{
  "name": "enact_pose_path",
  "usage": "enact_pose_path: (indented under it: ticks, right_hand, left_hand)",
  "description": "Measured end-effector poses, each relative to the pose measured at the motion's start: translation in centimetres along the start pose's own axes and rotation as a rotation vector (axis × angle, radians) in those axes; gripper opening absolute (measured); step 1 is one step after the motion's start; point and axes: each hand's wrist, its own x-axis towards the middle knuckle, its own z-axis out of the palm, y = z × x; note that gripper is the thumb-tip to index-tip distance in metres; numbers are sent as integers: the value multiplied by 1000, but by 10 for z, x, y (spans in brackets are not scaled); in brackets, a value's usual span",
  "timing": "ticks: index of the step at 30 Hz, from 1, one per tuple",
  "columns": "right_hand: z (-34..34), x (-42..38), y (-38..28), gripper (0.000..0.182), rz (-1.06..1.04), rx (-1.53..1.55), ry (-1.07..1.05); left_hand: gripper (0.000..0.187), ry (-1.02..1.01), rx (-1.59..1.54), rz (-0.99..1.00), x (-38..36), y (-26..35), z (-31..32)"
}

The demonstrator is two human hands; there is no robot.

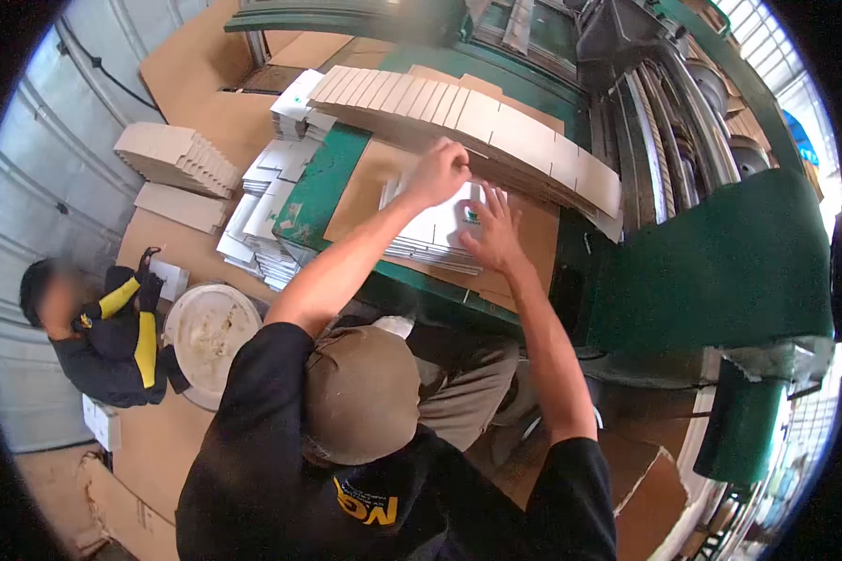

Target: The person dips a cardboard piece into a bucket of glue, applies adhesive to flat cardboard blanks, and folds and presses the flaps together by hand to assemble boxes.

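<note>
Partly under right hand (498, 232), white cards (423, 230) (green-printed), stacked; flat

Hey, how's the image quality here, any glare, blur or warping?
Head view: strong fisheye bending with black corners; head view: glare on the bright barred panel at upper right; head view: a hazy smear at top centre; head view: left hand and right hand look fairly sharp.

The white sheets (427, 224) bear green print (471, 215).
</note>
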Motion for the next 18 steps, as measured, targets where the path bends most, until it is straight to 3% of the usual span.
enact_pose_path:
  ticks: [2,3,5,6,8,9,11,18]
  right_hand:
    - [-5,26,-1,86,-187,86,68]
    - [2,-19,3,86,-151,109,-5]
    - [-18,0,3,101,-187,45,-125]
    - [-25,9,-5,114,-197,37,-194]
    - [-39,10,-7,116,-183,42,-199]
    - [-39,10,-8,119,-179,53,-215]
    - [-35,10,-11,120,-176,65,-199]
    - [-25,13,-11,118,-179,59,-154]
  left_hand:
    - [39,-171,184,94,9,-4,-38]
    - [39,-217,145,33,-42,2,-28]
    - [56,-524,274,126,-40,0,-51]
    - [56,-538,289,137,-44,9,-65]
    - [89,-634,493,17,-53,39,-81]
    - [89,-649,491,16,-54,38,-82]
    - [110,-700,516,-53,-55,32,-85]
    - [112,-678,428,-96,-61,23,-85]
